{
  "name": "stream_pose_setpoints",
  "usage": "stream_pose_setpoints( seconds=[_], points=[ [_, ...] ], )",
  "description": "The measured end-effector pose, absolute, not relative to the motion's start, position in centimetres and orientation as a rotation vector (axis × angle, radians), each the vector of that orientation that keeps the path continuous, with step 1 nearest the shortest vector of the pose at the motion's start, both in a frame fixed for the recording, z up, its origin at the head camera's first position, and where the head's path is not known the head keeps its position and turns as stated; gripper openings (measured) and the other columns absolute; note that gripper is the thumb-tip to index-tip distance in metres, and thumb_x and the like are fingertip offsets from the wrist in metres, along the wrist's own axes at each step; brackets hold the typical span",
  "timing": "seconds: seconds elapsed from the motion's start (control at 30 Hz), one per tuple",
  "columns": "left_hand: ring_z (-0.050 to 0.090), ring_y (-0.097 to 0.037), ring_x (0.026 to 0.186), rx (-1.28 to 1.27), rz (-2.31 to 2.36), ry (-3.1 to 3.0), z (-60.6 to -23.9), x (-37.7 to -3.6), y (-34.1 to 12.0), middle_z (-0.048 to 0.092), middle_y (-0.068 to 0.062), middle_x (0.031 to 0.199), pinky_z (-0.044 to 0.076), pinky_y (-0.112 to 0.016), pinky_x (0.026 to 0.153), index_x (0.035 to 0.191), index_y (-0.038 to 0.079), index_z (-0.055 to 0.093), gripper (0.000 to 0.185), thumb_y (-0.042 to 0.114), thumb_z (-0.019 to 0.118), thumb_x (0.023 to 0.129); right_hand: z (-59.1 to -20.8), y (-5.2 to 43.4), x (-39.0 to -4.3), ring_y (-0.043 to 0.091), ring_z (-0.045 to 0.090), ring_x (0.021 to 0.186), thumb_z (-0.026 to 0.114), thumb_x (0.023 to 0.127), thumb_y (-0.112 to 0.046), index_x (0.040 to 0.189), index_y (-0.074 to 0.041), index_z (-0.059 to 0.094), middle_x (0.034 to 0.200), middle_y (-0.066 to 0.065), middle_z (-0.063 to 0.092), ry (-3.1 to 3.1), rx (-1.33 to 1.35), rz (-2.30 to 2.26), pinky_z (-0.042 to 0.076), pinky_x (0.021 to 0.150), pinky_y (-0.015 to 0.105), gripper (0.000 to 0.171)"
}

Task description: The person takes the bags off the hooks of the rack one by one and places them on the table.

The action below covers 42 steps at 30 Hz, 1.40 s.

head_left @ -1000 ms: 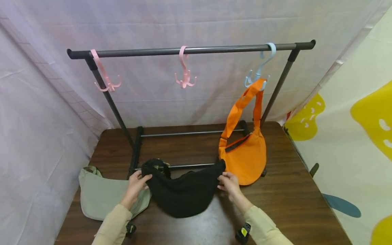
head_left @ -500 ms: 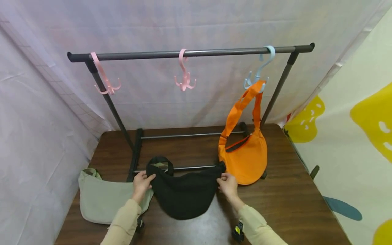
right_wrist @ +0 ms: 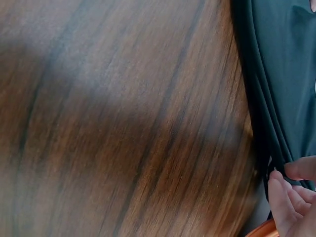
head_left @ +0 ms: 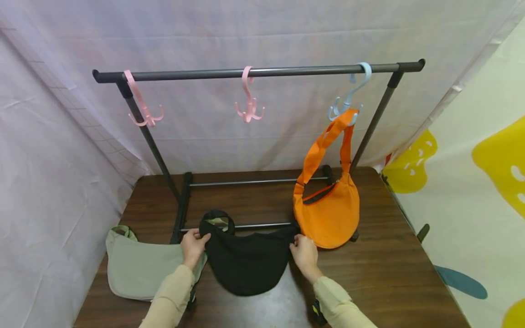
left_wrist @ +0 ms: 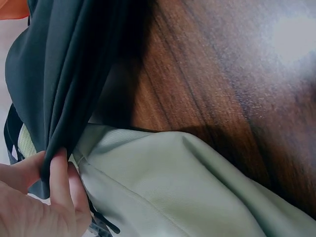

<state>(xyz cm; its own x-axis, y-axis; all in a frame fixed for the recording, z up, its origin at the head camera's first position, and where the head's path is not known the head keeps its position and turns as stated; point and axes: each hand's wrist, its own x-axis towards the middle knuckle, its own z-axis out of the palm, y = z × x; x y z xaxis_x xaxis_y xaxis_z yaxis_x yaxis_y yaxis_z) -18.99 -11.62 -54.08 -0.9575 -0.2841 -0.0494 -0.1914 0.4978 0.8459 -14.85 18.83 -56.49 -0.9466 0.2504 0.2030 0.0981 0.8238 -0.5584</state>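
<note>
Thumb and fingers pinched tight on the left: the left hand (head_left: 193,248) has the black bag (head_left: 248,264) by its left upper corner, cloth bunched into folds, while the right hand (head_left: 305,257) clamps the right upper corner, thumb against fingertips. Between them the bag sags like a hammock, over the near half of the desk (head_left: 389,269), midway between its left and right edges; whether the belly touches the wood, I cannot tell. It looks light, soft and floppy, perhaps a touch slippery, nothing fragile about it, so these two top corners seem a sound hold; for a one-handed lift, the looped black strap (head_left: 217,212) behind the left corner looks the better grip. Just beside the left hand, there's the grey-green bag (head_left: 143,269), lying along the desk's left edge, its right end reaching beneath that forearm. Out past the right hand, the orange bag (head_left: 328,223) hangs by its strap from the pale blue hook (head_left: 348,98), towards the desk's far right corner. And up top, the middle pink hook (head_left: 249,102) and left pink hook (head_left: 141,102) dangle bare from the dark rack (head_left: 197,74)!
</note>
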Motion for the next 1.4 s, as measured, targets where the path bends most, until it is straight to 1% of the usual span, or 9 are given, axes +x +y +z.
stream_pose_setpoints(
  seconds=[0.17,0.33,0.57,0.77,0.93,1.0,1.13,1.23,1.4],
  points=[
    [0.063,-0.036,0.077,0.408,-1.372,-2.66,-54.1,-19.0,-11.8,0.065,-0.027,0.085,0.051,-0.041,0.065,0.096,-0.012,0.06,0.029,0.008,0.069,0.076,-56.4,18.5,-15.1,0.028,0.062,0.064,0.068,0.068,-0.007,0.083,0.003,0.068,0.068,0.009,0.065,-2.772,-0.255,0.799,0.05,0.057,0.041,0.017],
    [0.061,-0.04,0.083,0.382,-1.358,-2.683,-53.4,-19.2,-12.2,0.064,-0.029,0.089,0.05,-0.045,0.072,0.098,-0.014,0.058,0.034,0.007,0.069,0.075,-55.9,18.3,-15.2,0.029,0.064,0.065,0.068,0.071,-0.01,0.087,0.006,0.067,0.07,0.011,0.067,-2.781,-0.241,0.815,0.051,0.058,0.041,0.023],
    [0.05,-0.044,0.102,0.307,-1.295,-2.808,-50.2,-19.7,-12.1,0.054,-0.033,0.109,0.041,-0.049,0.086,0.114,-0.015,0.049,0.048,0.017,0.062,0.08,-53.5,18.9,-14.1,0.02,0.062,0.06,0.066,0.077,-0.013,0.101,0.006,0.063,0.069,0.006,0.066,-2.793,-0.105,0.876,0.049,0.054,0.035,0.03],
    [0.044,-0.043,0.108,0.009,-1.218,-2.679,-44.3,-21.1,-9.7,0.051,-0.027,0.115,0.036,-0.051,0.09,0.115,-0.008,0.054,0.041,0.013,0.064,0.08,-49.5,21.1,-13.8,0.009,0.053,0.052,0.064,0.076,-0.004,0.094,0.001,0.066,0.07,0.003,0.065,-2.611,0.042,0.93,0.043,0.048,0.025,0.019],
    [0.048,-0.032,0.107,-0.399,-1.122,-2.524,-37.5,-22.5,-5.4,0.055,-0.015,0.114,0.041,-0.043,0.089,0.112,0.002,0.059,0.033,0.014,0.065,0.082,-45.6,24.8,-14.7,0.017,0.058,0.055,0.061,0.077,0.001,0.094,0.001,0.066,0.073,0.009,0.065,-2.371,0.109,0.895,0.042,0.047,0.014,0.017],
    [0.05,-0.028,0.106,-0.598,-1.036,-2.427,-34.6,-23.2,-3.6,0.056,-0.012,0.112,0.041,-0.039,0.09,0.11,0.004,0.06,0.031,0.014,0.065,0.082,-43.9,26.3,-15.5,0.018,0.059,0.06,0.06,0.078,0.002,0.096,0.002,0.065,0.075,0.011,0.065,-2.28,0.105,0.88,0.041,0.052,0.01,0.018],
    [0.049,-0.022,0.105,-0.9,-0.881,-2.183,-29.3,-24.7,0.1,0.058,-0.009,0.109,0.038,-0.028,0.093,0.107,0.003,0.061,0.028,0.013,0.066,0.081,-40.7,28.7,-17.2,-0.003,0.054,0.07,0.059,0.08,0.004,0.102,0.004,0.061,0.081,0.015,0.064,-2.143,0.047,0.902,0.038,0.058,0.005,0.023],
    [0.049,-0.022,0.105,-1.02,-0.781,-2.073,-26.1,-25.7,2.8,0.059,-0.009,0.109,0.035,-0.023,0.096,0.105,0.003,0.062,0.026,0.014,0.064,0.082,-38.9,29.6,-18.3,-0.016,0.045,0.074,0.058,0.08,0.003,0.104,0.005,0.06,0.085,0.017,0.064,-2.088,-0.009,0.93,0.037,0.062,0.005,0.024],
    [0.048,-0.019,0.109,-1.133,-0.57,-2.067,-22.1,-26.5,7.0,0.059,-0.006,0.112,0.029,-0.017,0.099,0.108,0.007,0.062,0.026,0.018,0.059,0.086,-37.9,29.9,-19.4,-0.015,0.046,0.075,0.058,0.081,0.001,0.105,0.005,0.06,0.089,0.016,0.063,-2.053,-0.062,0.969,0.037,0.063,0.004,0.024]
  ],
)
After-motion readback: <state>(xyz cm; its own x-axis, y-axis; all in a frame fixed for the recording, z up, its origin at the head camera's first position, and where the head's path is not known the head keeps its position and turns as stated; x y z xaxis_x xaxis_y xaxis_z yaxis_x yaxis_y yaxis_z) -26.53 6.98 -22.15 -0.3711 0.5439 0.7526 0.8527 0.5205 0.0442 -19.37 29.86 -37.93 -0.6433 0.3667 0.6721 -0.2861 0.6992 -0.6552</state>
